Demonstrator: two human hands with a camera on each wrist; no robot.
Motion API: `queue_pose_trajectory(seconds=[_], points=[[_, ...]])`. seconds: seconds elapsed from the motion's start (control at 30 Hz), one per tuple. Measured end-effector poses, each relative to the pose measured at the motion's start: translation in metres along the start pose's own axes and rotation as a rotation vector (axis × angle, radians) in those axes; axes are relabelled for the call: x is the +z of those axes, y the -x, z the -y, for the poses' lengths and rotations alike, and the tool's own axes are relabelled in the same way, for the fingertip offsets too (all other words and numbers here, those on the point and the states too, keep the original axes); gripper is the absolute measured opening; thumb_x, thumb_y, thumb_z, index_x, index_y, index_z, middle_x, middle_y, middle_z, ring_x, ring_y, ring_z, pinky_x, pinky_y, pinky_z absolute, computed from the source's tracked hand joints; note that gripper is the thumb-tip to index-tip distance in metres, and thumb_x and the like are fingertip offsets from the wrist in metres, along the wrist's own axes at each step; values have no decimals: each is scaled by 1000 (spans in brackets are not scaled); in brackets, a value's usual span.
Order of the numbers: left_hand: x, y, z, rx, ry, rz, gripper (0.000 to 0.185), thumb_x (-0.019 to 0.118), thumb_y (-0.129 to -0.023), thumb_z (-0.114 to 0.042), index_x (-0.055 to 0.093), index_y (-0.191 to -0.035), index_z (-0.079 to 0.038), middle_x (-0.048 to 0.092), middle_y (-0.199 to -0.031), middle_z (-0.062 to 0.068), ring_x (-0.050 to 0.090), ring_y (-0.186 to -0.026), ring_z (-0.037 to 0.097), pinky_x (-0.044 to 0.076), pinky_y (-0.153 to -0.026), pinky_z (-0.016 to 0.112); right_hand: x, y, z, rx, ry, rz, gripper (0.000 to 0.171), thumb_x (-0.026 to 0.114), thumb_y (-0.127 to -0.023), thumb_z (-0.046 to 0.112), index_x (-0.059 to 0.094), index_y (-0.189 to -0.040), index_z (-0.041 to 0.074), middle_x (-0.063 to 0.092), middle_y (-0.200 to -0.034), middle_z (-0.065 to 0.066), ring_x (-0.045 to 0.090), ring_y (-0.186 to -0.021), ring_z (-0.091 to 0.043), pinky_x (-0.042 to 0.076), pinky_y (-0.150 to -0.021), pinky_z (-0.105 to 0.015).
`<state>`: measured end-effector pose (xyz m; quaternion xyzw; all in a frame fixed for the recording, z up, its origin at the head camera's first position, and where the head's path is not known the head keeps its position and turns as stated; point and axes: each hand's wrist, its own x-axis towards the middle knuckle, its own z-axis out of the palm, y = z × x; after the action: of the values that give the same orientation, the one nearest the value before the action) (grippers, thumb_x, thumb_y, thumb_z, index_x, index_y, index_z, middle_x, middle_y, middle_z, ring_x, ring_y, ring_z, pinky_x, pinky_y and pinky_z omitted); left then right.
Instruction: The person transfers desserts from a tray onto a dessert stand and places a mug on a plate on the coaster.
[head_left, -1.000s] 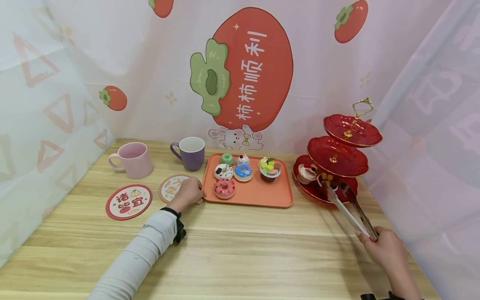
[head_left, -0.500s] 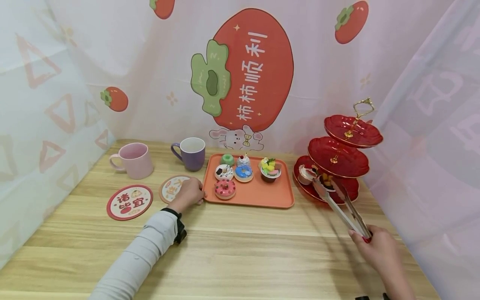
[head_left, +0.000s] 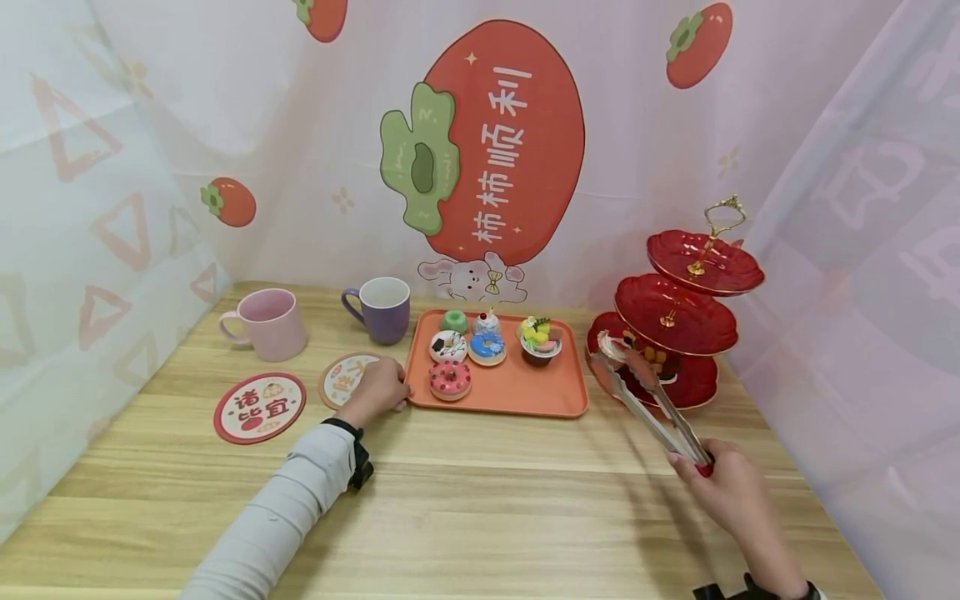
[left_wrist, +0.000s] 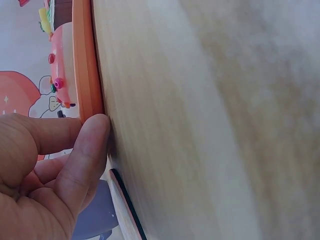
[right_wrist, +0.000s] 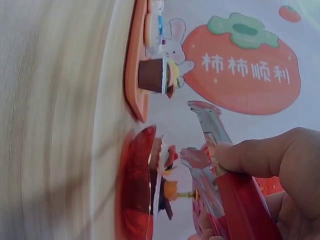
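The right hand (head_left: pixel 723 492) sits nearest, low at the right of the wooden table (head_left: pixel 487 500), its fingers curled around the red grip end of a pair of metal tongs (head_left: pixel 648 400). The tongs slant up and left from the hand, tips slightly parted and empty, ending over the front left rim of the lowest plate of the 3-tier red cake stand (head_left: pixel 678 312). On that bottom plate lie small toy desserts, among them a white-cupped cake (head_left: pixel 617 346) just beside the tong tips.

Further left, the left hand (head_left: pixel 377 385) rests on the table with relaxed fingers, holding nothing; its fingertips touch the near left edge of the orange tray (head_left: pixel 525 392), and the hand partly covers a round coaster (head_left: pixel 341 377). A second, red-rimmed coaster (head_left: pixel 258 407) lies to its left.

The tray carries a pink donut (head_left: pixel 449 378) at the front, then a white donut (head_left: pixel 447 345), a blue donut (head_left: pixel 487 346), a fruit-topped cupcake (head_left: pixel 539 337), and 2 small cakes at the back.

Beyond stand a pink mug (head_left: pixel 266 322) and a purple mug (head_left: pixel 381 308)
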<state>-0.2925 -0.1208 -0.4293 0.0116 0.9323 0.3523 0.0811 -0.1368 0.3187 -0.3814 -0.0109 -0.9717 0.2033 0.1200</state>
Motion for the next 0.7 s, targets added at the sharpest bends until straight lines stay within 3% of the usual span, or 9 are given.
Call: queue_pose_trajectory(seconds=[0.4, 0.7], points=[[0, -1, 1, 3, 4, 0, 24, 60, -84, -2, 53, -61, -5, 58, -57, 5, 60, -48, 13, 44, -45, 21, 17, -8, 11, 12, -39, 94, 50, 70, -83, 30, 58, -103, -14, 51, -77, -12, 45, -61, -20, 35, -49, -31], [0, 0, 1, 0, 12, 3, 28, 62, -84, -3, 50, -59, -6, 57, -56, 6, 59, -47, 13, 44, -45, 21, 28, -13, 16, 3, -54, 116, 47, 71, -82, 29, 60, -101, -12, 50, -79, -11, 45, -63, -20, 36, -51, -31]])
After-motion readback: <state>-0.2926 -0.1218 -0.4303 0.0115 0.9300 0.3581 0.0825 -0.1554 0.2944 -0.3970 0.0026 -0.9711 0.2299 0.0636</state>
